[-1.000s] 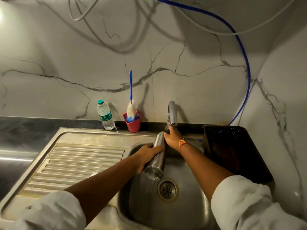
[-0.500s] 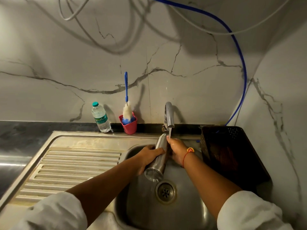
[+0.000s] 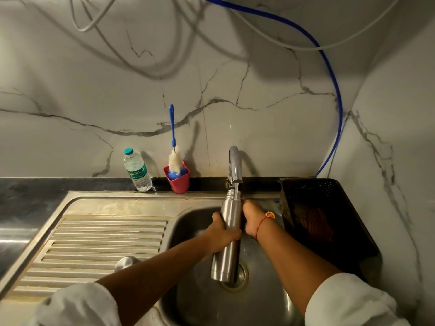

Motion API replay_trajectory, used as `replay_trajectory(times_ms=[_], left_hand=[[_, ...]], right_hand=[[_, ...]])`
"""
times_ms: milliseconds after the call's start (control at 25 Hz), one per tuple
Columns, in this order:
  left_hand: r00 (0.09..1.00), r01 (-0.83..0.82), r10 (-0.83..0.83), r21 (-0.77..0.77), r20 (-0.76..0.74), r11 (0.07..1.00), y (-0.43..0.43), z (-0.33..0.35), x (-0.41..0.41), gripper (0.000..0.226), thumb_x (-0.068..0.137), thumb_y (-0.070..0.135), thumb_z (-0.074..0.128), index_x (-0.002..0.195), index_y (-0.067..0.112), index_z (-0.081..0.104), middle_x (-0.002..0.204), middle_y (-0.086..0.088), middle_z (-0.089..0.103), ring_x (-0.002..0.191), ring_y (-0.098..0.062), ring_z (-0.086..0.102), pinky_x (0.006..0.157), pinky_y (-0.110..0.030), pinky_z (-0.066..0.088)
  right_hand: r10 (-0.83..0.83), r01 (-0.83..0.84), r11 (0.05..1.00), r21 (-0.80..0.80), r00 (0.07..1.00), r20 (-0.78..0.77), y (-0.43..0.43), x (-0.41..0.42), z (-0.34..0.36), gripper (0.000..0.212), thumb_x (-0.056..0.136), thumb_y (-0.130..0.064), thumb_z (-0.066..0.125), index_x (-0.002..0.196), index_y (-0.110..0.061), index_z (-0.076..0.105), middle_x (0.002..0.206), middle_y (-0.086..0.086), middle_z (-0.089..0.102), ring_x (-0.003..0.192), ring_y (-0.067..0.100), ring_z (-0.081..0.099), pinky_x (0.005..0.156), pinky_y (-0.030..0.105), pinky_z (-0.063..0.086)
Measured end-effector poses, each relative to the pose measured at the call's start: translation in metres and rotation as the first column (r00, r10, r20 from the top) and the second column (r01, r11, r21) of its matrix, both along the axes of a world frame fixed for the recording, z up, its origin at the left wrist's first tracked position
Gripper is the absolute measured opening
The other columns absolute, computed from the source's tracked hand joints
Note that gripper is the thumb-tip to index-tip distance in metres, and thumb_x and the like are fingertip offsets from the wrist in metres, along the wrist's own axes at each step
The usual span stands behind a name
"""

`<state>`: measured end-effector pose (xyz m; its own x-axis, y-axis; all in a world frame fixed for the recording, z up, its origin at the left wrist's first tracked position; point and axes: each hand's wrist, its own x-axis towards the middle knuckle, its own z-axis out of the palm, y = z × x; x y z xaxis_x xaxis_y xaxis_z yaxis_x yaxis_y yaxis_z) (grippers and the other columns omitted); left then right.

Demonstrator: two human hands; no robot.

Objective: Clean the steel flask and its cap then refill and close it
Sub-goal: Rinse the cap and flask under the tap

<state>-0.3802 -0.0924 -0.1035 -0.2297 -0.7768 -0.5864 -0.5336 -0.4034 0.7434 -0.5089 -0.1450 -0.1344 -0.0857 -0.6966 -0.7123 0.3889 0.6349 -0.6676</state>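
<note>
A brushed steel flask (image 3: 231, 212), cylindrical with a narrow neck, is held tilted over the stainless sink basin (image 3: 188, 222), its open mouth set under the curved chrome tap (image 3: 234, 165), where a thin stream is seen. Its middle is gripped by the left hand (image 3: 221, 236), fingers wrapped round; the right hand (image 3: 251, 217) is laid against its right side, fingers hidden, so its hold cannot be told. The drain (image 3: 244, 275) is partly covered by the flask's base. A small domed steel piece (image 3: 126, 262) on the ribbed drainboard (image 3: 106, 241) is half hidden by the left forearm. Against the veined marble wall are stood a clear plastic bottle (image 3: 137, 170), its green label unreadable, and a red cup (image 3: 180, 183) holding a blue-handled brush (image 3: 173, 128). A dark perforated basket (image 3: 317, 208) is set at right.
</note>
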Motion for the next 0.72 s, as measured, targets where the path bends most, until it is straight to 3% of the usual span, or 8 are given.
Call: replay_trajectory(times_ms=[80, 240, 360, 480, 600, 680, 720], left_hand=[[0.998, -0.052, 0.05, -0.039, -0.048, 0.998, 0.005, -0.004, 0.002, 0.079, 0.085, 0.021, 0.074, 0.142, 0.02, 0.02, 0.118, -0.008, 0.06, 0.104, -0.025, 0.066, 0.093, -0.045, 0.058], [0.978, -0.045, 0.072, 0.142, -0.195, 0.989, -0.003, 0.004, 0.019, 0.072, 0.083, 0.029, 0.074, 0.141, 0.03, 0.03, 0.121, -0.014, 0.06, 0.108, -0.032, 0.065, 0.094, -0.049, 0.057], [0.985, 0.029, -0.001, 0.158, -0.172, 0.987, -0.006, 0.005, 0.026, 0.072, 0.083, 0.029, 0.075, 0.141, 0.032, 0.033, 0.123, -0.014, 0.06, 0.11, -0.032, 0.064, 0.096, -0.049, 0.056], [0.994, 0.105, -0.106, 0.037, 0.016, 0.994, -0.004, -0.001, 0.015, 0.083, 0.076, 0.031, 0.081, 0.141, 0.027, 0.03, 0.121, -0.008, 0.061, 0.105, -0.024, 0.066, 0.094, -0.044, 0.058], [0.964, 0.138, -0.11, -0.103, 0.242, 0.985, -0.004, -0.007, 0.006, 0.088, 0.071, 0.035, 0.085, 0.139, 0.025, 0.031, 0.12, -0.005, 0.061, 0.104, -0.022, 0.065, 0.093, -0.041, 0.058], [0.969, 0.115, -0.088, -0.105, 0.232, 0.988, -0.008, -0.006, 0.007, 0.085, 0.071, 0.035, 0.085, 0.138, 0.025, 0.033, 0.118, -0.004, 0.061, 0.101, -0.022, 0.066, 0.091, -0.04, 0.059], [0.98, 0.09, -0.076, -0.069, 0.182, 0.994, -0.009, -0.004, 0.011, 0.086, 0.071, 0.034, 0.085, 0.138, 0.026, 0.033, 0.117, -0.005, 0.061, 0.099, -0.022, 0.067, 0.088, -0.04, 0.06]], right_hand=[[0.003, -0.002, 0.999, -0.033, 1.0, 0.017, 0.002, 0.002, 0.003, 0.049, 0.099, -0.047, 0.046, 0.113, -0.005, 0.068, 0.096, 0.016, 0.073, 0.085, 0.03, 0.07, 0.069, 0.037, 0.056], [0.071, -0.061, 0.992, -0.111, 0.993, 0.095, 0.006, -0.004, -0.001, 0.049, 0.093, -0.052, 0.057, 0.116, -0.01, 0.067, 0.11, 0.018, 0.071, 0.103, 0.033, 0.068, 0.091, 0.048, 0.055], [0.073, -0.061, 0.984, -0.167, 0.995, 0.066, 0.007, -0.005, 0.001, 0.04, 0.089, -0.04, 0.068, 0.113, -0.008, 0.065, 0.104, 0.017, 0.068, 0.096, 0.03, 0.066, 0.079, 0.041, 0.058], [0.088, -0.095, 0.989, -0.115, 0.994, -0.068, 0.004, -0.001, 0.009, 0.032, 0.086, -0.037, 0.07, 0.101, -0.01, 0.065, 0.093, 0.016, 0.068, 0.081, 0.028, 0.066, 0.069, 0.036, 0.056], [0.116, -0.138, 0.988, -0.064, 0.957, -0.266, -0.005, 0.007, 0.018, 0.029, 0.089, -0.042, 0.066, 0.098, -0.014, 0.067, 0.097, 0.014, 0.07, 0.087, 0.029, 0.068, 0.078, 0.041, 0.058], [0.154, -0.241, 0.963, -0.123, 0.862, -0.483, -0.011, 0.009, 0.02, 0.034, 0.097, -0.046, 0.052, 0.094, -0.017, 0.069, 0.098, 0.012, 0.07, 0.091, 0.029, 0.067, 0.088, 0.045, 0.056], [0.177, -0.289, 0.947, -0.143, 0.838, -0.517, -0.01, 0.006, 0.022, 0.039, 0.1, -0.047, 0.046, 0.093, -0.016, 0.069, 0.098, 0.011, 0.069, 0.093, 0.029, 0.066, 0.088, 0.045, 0.056]])
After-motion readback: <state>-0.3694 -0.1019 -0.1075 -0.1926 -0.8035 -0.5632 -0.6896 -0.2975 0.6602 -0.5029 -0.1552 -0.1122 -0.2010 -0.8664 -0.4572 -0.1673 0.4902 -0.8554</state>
